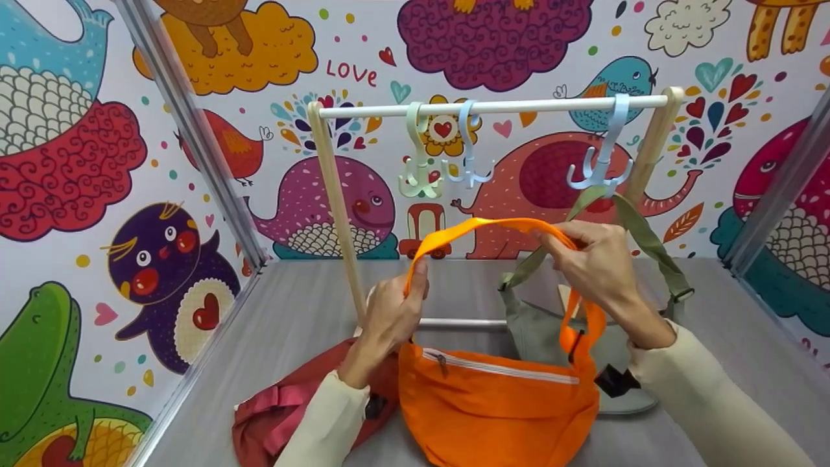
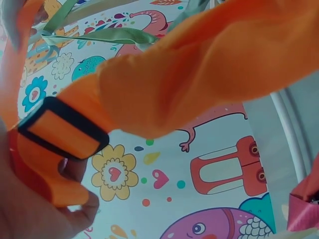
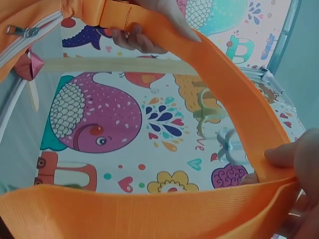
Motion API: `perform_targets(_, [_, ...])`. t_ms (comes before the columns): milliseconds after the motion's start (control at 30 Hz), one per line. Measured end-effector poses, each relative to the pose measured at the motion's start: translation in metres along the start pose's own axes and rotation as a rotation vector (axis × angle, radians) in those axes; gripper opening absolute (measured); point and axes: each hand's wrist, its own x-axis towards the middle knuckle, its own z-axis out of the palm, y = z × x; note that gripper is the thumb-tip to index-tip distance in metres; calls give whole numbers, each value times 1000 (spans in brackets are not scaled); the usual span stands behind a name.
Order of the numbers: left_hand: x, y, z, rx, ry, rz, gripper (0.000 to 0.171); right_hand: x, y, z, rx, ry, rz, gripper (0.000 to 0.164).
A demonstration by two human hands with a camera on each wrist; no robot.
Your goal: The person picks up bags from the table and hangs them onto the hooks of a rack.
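An orange shoulder bag point(image 1: 499, 408) with a white zipper hangs low in front of me, lifted by its orange strap point(image 1: 480, 224). My left hand point(image 1: 392, 308) grips the strap's left side; in the left wrist view a black slider buckle point(image 2: 65, 128) sits beside those fingers. Across from it, my right hand point(image 1: 600, 259) pinches the strap higher up, and the strap arches between the two hands. The right wrist view shows the strap folded at the right thumb point(image 3: 281, 154). Behind the right hand, a grey-green bag point(image 1: 616, 363) is suspended by its strap from a blue hook.
A wooden rack with a white rail point(image 1: 519, 105) stands behind the hands. It carries a green hook point(image 1: 420, 155), a blue hook point(image 1: 468, 152) and another blue hook point(image 1: 604, 152) at right. A red bag point(image 1: 279, 415) lies on the grey table point(image 1: 214, 389) at left. Patterned walls surround the table.
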Motion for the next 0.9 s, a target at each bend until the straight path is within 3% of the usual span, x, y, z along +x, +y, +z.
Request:
perform_targets(267, [1,9,1,-58,-32,1,53,2,-10,10,58,27,48,16])
perform_targets(700, [9,18,6,-97,-42,-20,55,8,-10,23,98,70,50,18])
perform_targets(900, [16,21,8,-102,-39,-7,56,12,-12,27,114,87,88,28])
